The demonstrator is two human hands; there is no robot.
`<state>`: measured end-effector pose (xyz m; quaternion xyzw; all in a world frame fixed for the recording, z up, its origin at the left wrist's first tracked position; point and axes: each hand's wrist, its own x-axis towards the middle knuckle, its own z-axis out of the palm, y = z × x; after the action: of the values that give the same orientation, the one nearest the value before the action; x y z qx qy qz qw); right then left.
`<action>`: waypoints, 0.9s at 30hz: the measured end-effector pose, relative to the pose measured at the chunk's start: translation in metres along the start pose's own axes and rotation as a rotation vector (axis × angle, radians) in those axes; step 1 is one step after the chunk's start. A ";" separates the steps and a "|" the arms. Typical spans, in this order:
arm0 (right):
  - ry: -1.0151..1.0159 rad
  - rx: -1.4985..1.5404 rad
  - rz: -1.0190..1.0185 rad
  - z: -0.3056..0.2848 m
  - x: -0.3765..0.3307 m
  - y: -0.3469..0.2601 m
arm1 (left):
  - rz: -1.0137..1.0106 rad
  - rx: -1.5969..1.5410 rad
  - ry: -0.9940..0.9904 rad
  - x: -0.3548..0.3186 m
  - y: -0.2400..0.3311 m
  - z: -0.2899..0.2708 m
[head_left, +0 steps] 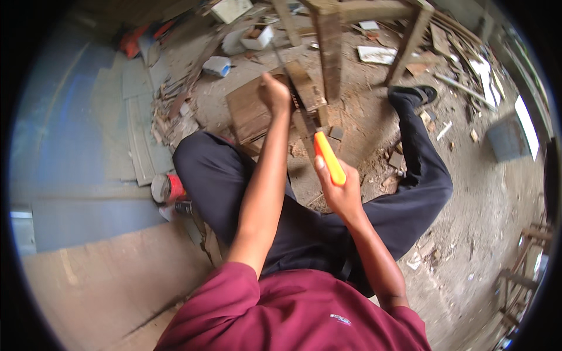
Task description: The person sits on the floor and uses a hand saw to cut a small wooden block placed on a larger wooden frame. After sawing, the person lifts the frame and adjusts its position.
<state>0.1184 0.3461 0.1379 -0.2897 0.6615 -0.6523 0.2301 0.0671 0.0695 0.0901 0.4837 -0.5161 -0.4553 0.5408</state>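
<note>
My right hand is wrapped round the yellow-orange handle of a handsaw. The saw's thin dark blade runs away from me, beside a thick wooden block and a brown wooden board. Just left of the blade, my left hand is closed at the board, with its thumb up and most of its fingertips hidden. Pale sawdust lies around the wood. How deep the blade sits in the wood cannot be made out.
A wooden frame leg stands just beyond the block, with another leg to its right. Scrap wood litters the floor. A red can is by my left knee. A grey bucket stands at the right.
</note>
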 end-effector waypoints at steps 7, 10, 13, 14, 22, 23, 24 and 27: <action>0.144 -0.037 -0.020 0.028 0.003 -0.012 | -0.012 -0.003 0.088 0.024 -0.007 -0.007; 0.164 -0.071 0.029 0.031 -0.012 -0.018 | -0.006 0.037 0.210 0.038 -0.015 -0.011; 0.189 -0.199 -0.127 0.021 -0.007 -0.006 | -0.116 0.014 0.086 0.019 0.009 -0.002; 0.182 -0.190 -0.063 0.024 -0.010 -0.004 | -0.119 0.054 0.099 0.022 0.008 -0.003; 0.066 -0.107 0.021 0.048 -0.020 -0.014 | -0.033 0.060 0.102 0.036 -0.008 -0.009; 0.051 -0.114 0.021 0.048 -0.019 -0.010 | -0.011 0.087 0.118 0.035 -0.006 -0.008; 0.034 -0.120 0.021 0.048 -0.016 -0.007 | -0.011 0.043 0.059 0.030 -0.006 -0.009; -0.022 -0.120 0.023 0.045 -0.011 0.000 | -0.018 0.055 0.117 0.022 0.005 -0.003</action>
<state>0.1569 0.3206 0.1351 -0.3025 0.7002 -0.6056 0.2269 0.0715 0.0487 0.0974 0.5287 -0.4918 -0.4166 0.5524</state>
